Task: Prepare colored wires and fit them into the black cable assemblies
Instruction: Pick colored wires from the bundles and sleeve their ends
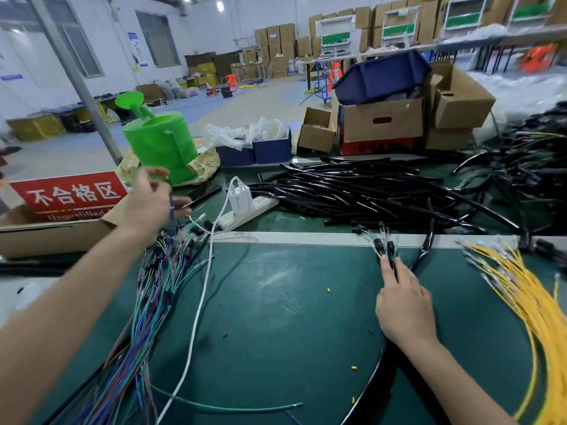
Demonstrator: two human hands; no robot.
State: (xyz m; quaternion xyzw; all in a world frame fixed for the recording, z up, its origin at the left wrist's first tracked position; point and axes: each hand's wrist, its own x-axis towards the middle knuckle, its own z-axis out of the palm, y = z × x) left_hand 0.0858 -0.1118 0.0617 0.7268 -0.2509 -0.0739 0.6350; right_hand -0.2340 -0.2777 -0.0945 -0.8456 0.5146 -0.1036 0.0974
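Hands well apart over the green mat (276,317): your right hand (405,305) lies flat on the black cable assembly (390,248), the first two fingers straight and pressed along either side of its black sheath. The assembly's connectors and short coloured wire ends fan out just beyond your fingertips, and the sheath runs back under your palm and wrist. Your left hand (147,204) is raised and blurred. Its fingers are curled and a thin purple wire (172,207) shows at their tips, but you cannot tell whether they pinch it. Under your left forearm lies the bundle of coloured wires (153,289). The yellow wires (521,296) fan out just right of your right hand. Beyond both hands sits the pile of black tubes (352,191), and between your hands, farther off, a white charger (241,199) stands in a power strip (257,208).
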